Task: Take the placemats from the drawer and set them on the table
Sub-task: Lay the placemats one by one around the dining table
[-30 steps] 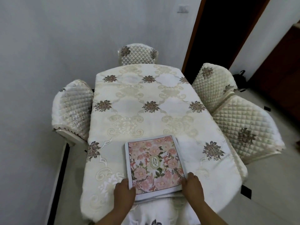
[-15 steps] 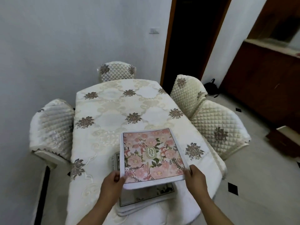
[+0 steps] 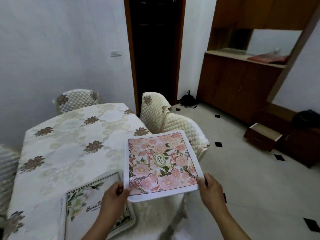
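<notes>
The room had pale walls and a light tiled floor point(image 3: 242, 170) set with small black diamonds; at the far left a quilted chair cover point(image 3: 7, 163) showed only partly at the frame edge; next came the table point(image 3: 72, 141), draped in a cream cloth with brown flower motifs, and behind its far end stood another quilted chair point(image 3: 76, 99); on the near part of the table lay a stack of placemats point(image 3: 83, 205), the top one white with green leaves and some script too blurred to read, its near side hidden by the left forearm; the left hand point(image 3: 114, 194) was closed on the near left corner of the pink floral placemat point(image 3: 161, 163), thumb on top; that placemat was held flat in the air, tilted slightly, over the table's right edge and the chairs beside it, with an oval label reading GARDEN at its middle; the right hand point(image 3: 210, 187) gripped the near right corner in the same pinch; beyond the mat stood two more quilted chairs point(image 3: 173, 122), and behind them a dark doorway point(image 3: 155, 54); further right a wooden cabinet point(image 3: 239, 84) lined the wall, and low on the floor at the far right a drawer point(image 3: 263, 135) stood pulled open.
</notes>
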Demonstrator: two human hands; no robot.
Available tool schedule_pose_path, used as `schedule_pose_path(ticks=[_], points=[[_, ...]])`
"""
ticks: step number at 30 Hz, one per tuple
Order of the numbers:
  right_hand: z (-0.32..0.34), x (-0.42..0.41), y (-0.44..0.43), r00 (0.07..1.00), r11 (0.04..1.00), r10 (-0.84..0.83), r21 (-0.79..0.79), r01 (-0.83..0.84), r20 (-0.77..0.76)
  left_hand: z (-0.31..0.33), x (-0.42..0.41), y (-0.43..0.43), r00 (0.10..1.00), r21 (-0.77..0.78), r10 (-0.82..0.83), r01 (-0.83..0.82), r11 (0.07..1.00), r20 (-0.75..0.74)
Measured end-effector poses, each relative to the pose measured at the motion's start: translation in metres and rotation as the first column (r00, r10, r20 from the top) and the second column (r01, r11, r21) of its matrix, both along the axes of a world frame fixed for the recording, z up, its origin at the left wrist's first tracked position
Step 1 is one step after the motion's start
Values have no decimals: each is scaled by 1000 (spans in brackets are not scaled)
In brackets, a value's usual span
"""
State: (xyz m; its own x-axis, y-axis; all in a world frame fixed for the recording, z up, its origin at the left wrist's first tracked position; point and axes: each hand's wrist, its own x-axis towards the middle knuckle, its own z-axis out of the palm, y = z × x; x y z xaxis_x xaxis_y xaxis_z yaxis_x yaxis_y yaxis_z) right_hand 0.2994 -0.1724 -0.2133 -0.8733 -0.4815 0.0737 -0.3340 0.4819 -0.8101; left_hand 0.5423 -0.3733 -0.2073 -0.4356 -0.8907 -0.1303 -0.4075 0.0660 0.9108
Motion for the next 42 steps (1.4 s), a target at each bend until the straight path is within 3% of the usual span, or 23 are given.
schedule_pose_path(ticks=[6,11,18,30,37,42], points=[[17,-118,98,994,994,-108,-24,108,-6,10,-128,80,994,-29,-94,92,995,-51],[27,-183,130,992,991,-125,-60,123,-28,24,-198,108,985,-25,-145,143,989,-89],[15,-272,110,987,985,-133,-97,142,87,21,-293,81,984,-8,-152,152,988,-95],[31,-457,21,983,987,-103,-107,120,152,30,-482,-14,968,49,-182,193,980,-173],[16,-555,-93,975,984,170,-73,-161,140,26,-523,-63,989,66,57,-49,997,-135],[11,-602,-204,848,858,513,-41,-512,132,18,-524,-68,925,26,372,-371,928,-79]])
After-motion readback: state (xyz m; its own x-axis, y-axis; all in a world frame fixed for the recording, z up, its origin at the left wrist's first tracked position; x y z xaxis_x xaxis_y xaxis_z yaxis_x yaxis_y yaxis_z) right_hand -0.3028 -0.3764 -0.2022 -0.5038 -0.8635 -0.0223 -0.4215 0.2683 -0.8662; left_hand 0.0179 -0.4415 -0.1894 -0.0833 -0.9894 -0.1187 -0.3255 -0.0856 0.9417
